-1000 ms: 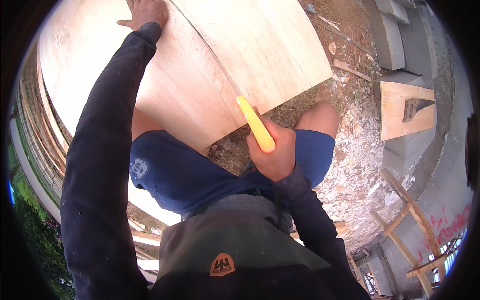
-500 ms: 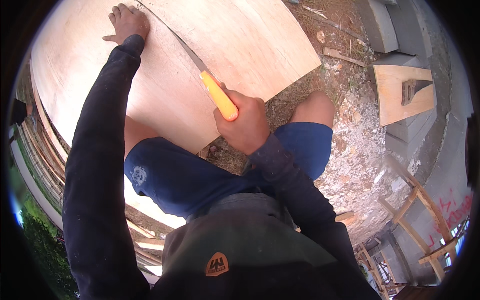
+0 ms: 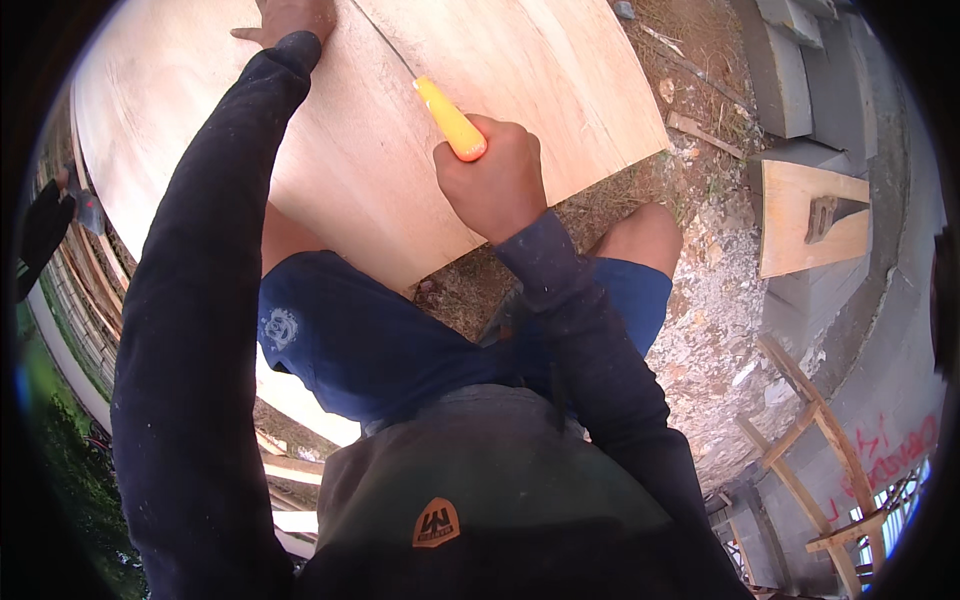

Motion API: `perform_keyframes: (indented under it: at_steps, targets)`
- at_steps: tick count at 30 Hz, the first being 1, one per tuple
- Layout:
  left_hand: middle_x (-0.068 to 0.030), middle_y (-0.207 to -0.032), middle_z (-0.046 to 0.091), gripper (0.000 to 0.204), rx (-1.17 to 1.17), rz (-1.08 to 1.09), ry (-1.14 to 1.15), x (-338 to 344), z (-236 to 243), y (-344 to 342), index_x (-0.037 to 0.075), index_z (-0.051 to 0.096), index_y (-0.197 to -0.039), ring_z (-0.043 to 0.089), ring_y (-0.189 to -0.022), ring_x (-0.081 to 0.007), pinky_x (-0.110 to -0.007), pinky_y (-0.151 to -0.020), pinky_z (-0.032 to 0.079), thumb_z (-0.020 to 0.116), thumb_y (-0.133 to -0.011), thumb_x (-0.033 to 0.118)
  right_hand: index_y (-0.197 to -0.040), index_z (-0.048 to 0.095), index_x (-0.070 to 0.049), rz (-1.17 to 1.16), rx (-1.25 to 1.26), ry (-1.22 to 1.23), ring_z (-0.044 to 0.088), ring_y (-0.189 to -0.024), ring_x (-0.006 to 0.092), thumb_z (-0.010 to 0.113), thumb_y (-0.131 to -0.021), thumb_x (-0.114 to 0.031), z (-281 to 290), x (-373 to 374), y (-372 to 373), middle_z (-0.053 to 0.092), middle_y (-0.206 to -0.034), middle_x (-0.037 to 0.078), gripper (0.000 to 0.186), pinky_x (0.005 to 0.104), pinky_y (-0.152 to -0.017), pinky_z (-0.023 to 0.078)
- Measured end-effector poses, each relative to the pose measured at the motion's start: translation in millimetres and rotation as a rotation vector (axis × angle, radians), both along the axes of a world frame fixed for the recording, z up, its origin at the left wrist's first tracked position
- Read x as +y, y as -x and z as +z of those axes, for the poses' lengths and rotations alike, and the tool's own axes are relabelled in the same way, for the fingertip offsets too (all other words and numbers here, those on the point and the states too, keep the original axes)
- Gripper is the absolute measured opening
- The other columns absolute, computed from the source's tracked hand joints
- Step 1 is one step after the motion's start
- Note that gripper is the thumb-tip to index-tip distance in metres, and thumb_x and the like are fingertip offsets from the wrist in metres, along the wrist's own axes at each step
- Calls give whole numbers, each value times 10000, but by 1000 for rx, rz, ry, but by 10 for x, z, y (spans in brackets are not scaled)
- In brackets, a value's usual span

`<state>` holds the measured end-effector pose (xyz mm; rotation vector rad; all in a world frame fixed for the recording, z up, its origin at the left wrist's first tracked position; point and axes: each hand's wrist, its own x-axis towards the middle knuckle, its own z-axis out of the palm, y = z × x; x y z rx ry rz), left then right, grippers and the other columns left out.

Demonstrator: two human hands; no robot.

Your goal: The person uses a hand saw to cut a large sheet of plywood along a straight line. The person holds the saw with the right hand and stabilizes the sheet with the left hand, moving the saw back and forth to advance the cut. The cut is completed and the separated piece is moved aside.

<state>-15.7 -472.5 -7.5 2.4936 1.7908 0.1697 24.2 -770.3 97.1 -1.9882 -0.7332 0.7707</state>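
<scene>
While left hand [image 3: 285, 18] presses plywood sheet [image 3: 360, 150], right hand [image 3: 495, 185] grips handsaw [image 3: 448, 115].

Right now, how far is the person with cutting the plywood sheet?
Done: a thin cut line already runs across the plywood sheet ahead of the saw. In hand: the right hand grips the yellow saw handle, and the left hand presses the sheet at the top edge. Left: the near part of the sheet, between the handle and the lower edge, looks uncut.

The left hand [image 3: 285, 18] pressing the pale plywood sheet [image 3: 350, 150] is cut off by the top edge. The thin grey saw blade [image 3: 385, 40] runs out of view there too.
</scene>
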Motion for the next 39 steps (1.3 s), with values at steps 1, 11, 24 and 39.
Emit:
perform_keyframes:
  at_steps: [1,11,24,39]
  targets:
    - [-91,-1675,180,579,-10,4,3,23,-39,64,25,237,-1572,119,-1552,-257,-716,-1172,121,309,-1055,276,-868,655,63,-40,44,6,526,-494,182,640,-813,-62,89,-259,80,539,-591,197,137,333,-524,437]
    - [-84,-1682,151,584,11,42,-4,27,82,168,31,211,-1582,102,-1555,-252,-691,-1195,74,274,-1064,293,-999,686,77,-58,116,93,581,-574,98,613,-804,9,589,-1132,318,634,-666,95,219,277,-557,463]
    - [-90,-1680,161,584,-9,29,11,30,-16,167,33,227,-1577,113,-1554,-253,-718,-1175,92,298,-1057,291,-1129,681,93,69,25,257,659,-633,130,591,-806,36,1395,-1895,459,690,-748,134,340,265,-622,512]
    - [-86,-1676,174,583,20,30,-34,124,-59,154,45,221,-1582,108,-1554,-254,-714,-1181,81,274,-1061,302,-1148,685,100,50,24,229,694,-637,155,582,-768,63,1336,-2176,491,706,-767,154,396,267,-639,530]
